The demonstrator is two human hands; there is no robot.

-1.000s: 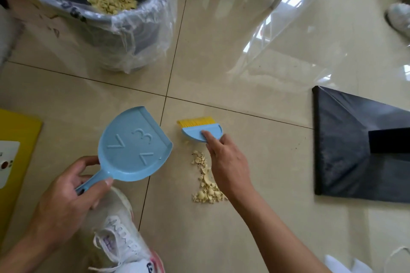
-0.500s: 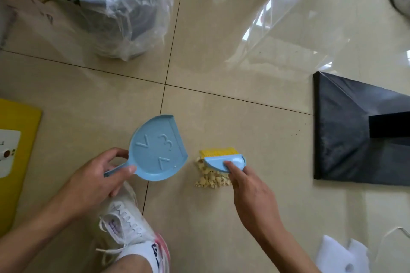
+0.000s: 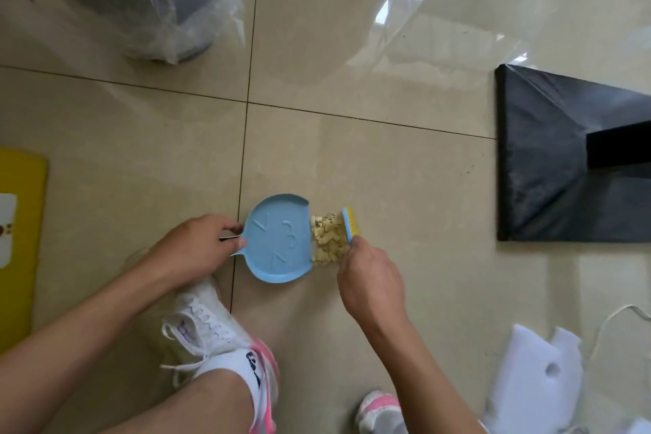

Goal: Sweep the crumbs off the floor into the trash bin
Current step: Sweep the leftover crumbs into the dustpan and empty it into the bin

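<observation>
A small blue dustpan lies flat on the beige tiled floor, its open edge facing right. My left hand grips its handle at the left. A pile of pale yellow crumbs sits right at the pan's open edge. On the crumbs' right side stands a small blue brush with yellow bristles, held by my right hand. The trash bin, grey with a clear plastic liner, is at the top left; its opening is out of view.
A black base with a dark post sits at the right. A yellow board lies at the left edge. White foam pieces and a cord are at the lower right. My white-and-pink shoes stand just below the dustpan.
The dustpan came down from a raised tilt to lie flat beside the crumbs. The brush swung round to the crumbs' right side and gathered them into a tight pile. The view tilted down.
</observation>
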